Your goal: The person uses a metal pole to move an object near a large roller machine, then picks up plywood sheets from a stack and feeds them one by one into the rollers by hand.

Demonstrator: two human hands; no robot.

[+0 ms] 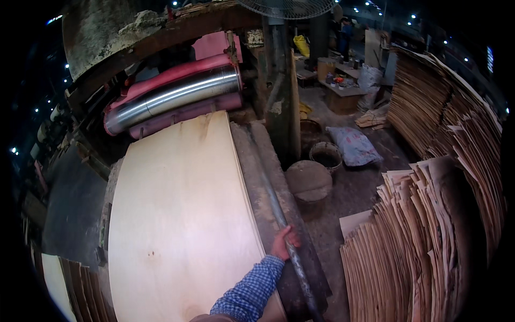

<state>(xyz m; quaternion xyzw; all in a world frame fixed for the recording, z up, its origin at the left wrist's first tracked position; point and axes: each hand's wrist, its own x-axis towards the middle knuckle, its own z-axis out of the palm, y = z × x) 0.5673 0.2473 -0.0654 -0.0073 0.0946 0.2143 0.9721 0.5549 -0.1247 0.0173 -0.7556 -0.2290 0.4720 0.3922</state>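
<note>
A bare hand, which I take for my left hand (282,242), reaches in from the lower edge in a blue checked sleeve (249,287). Its fingers are closed round a long, worn metal pipe (273,204). The pipe runs from near the machine down to the lower edge, along the right side of a stack of pale wood veneer sheets (177,204). My right hand is out of view.
Beyond the sheets lies a shiny metal roller (177,96) with pinkish-red parts around it. Stacked brown veneer sheets (397,247) stand at the right. A round-topped drum (309,181), a bucket (325,155) and a filled sack (354,146) are on the floor.
</note>
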